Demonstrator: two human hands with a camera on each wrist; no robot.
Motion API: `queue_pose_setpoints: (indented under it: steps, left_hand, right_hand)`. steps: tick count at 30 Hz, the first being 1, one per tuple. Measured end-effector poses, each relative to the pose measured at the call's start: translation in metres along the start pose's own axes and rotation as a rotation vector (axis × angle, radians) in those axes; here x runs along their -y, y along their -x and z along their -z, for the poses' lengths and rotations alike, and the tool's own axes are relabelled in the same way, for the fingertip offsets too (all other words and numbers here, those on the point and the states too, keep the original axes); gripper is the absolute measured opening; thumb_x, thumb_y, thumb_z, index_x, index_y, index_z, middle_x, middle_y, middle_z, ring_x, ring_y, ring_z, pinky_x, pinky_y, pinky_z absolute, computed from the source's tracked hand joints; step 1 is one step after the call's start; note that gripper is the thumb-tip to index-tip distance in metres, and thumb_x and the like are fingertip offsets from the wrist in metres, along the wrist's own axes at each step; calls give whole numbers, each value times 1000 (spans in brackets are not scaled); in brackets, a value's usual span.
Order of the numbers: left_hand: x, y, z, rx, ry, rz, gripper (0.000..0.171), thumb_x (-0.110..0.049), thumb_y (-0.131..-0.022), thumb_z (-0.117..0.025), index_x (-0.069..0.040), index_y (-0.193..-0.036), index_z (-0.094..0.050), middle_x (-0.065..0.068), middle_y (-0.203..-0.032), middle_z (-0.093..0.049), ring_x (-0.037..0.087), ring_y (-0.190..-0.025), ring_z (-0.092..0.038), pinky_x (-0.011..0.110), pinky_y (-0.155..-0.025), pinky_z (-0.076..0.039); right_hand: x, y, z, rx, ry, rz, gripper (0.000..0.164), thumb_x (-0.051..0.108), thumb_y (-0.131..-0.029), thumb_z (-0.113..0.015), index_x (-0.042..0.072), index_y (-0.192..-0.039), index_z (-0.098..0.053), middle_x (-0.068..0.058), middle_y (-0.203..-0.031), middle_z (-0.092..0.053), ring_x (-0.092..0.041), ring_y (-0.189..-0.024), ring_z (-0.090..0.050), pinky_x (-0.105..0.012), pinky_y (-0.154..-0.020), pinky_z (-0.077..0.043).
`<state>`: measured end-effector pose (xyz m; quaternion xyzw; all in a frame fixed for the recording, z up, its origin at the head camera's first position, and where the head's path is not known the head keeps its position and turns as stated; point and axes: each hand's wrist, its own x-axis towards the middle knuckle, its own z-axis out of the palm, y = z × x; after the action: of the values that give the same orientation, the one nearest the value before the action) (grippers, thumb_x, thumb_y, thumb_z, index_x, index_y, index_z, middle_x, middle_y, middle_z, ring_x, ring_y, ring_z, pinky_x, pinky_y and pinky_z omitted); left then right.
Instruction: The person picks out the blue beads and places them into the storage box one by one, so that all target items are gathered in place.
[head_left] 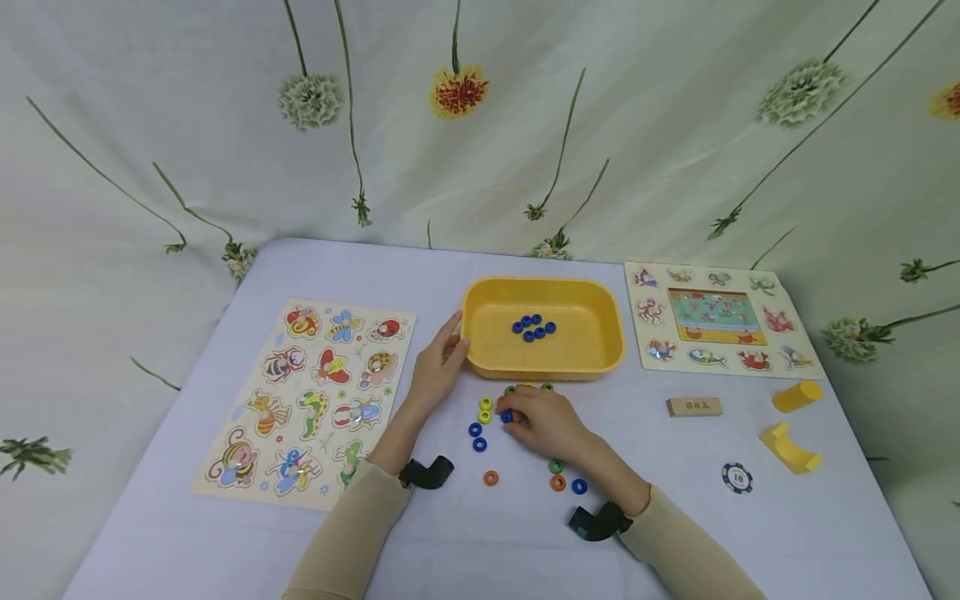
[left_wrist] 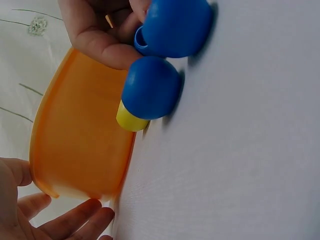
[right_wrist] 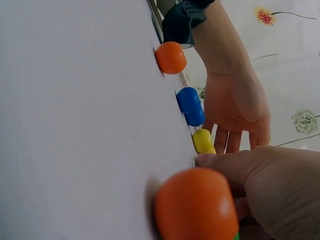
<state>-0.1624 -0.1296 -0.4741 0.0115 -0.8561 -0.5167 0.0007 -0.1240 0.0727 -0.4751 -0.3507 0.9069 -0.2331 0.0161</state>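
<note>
My left hand (head_left: 437,367) rests against the left end of the yellow tray (head_left: 543,374), its fairly straight fingers (left_wrist: 75,220) touching the outer wall. Several blue beads (head_left: 528,336) lie grouped in the tray. In front of the tray, my right hand (head_left: 547,423) pinches a blue bead (head_left: 507,416) between thumb and fingers, low over the table. Left of that hand are yellow beads (head_left: 485,416) and two blue beads (head_left: 479,444). Green and yellow beads peek out behind its knuckles. An orange bead (right_wrist: 197,207) looms close to the right wrist camera.
Nearer me lie another orange bead (head_left: 491,477), a green bead (head_left: 556,466) and a blue bead (head_left: 579,486). An insect sticker sheet (head_left: 251,417) is at left, a sea-animal board (head_left: 633,325) at back right. Rightward are a wooden block (head_left: 693,407), yellow cylinder (head_left: 797,397), yellow arch (head_left: 790,450) and chip (head_left: 737,477).
</note>
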Motion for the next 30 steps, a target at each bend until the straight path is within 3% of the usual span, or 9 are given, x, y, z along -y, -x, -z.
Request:
queue_pose_setpoints:
  steps: [12,24,27,30]
  left_hand:
    - [-1,-2,2,0,-5,-8,48,-40,-91,-42,-40,-136,-27,11,-119,-54,24,-107,-53,40,-88,-44]
    - [-1,-2,3,-16,-5,0,48,-39,-91,-42,-39,-137,-28,11,-119,-54,23,-106,-53,40,-88,-44]
    - [-3,-1,3,-8,-4,3,49,-39,-91,-43,-38,-137,-28,11,-118,-54,24,-107,-53,40,-89,-44]
    - [-4,1,2,-4,0,-2,49,-38,-91,-43,-37,-137,-28,12,-118,-55,24,-106,-54,39,-89,-44]
  right_hand:
    - [5,-1,3,9,66,8,28,34,-77,-67,22,-101,-62,14,-76,-51,-1,-66,-44,-17,-58,-37]
    - [6,-3,2,-14,57,60,21,34,-76,-67,23,-94,-64,13,-76,-55,0,-64,-44,-15,-57,-37]
    - [7,-3,14,-72,-31,86,21,33,-78,-66,21,-95,-64,15,-74,-53,0,-63,-43,-15,-57,-36]
    - [-2,-8,42,-173,-111,96,20,31,-80,-64,19,-96,-63,13,-75,-54,-2,-62,-44,-17,-55,-38]
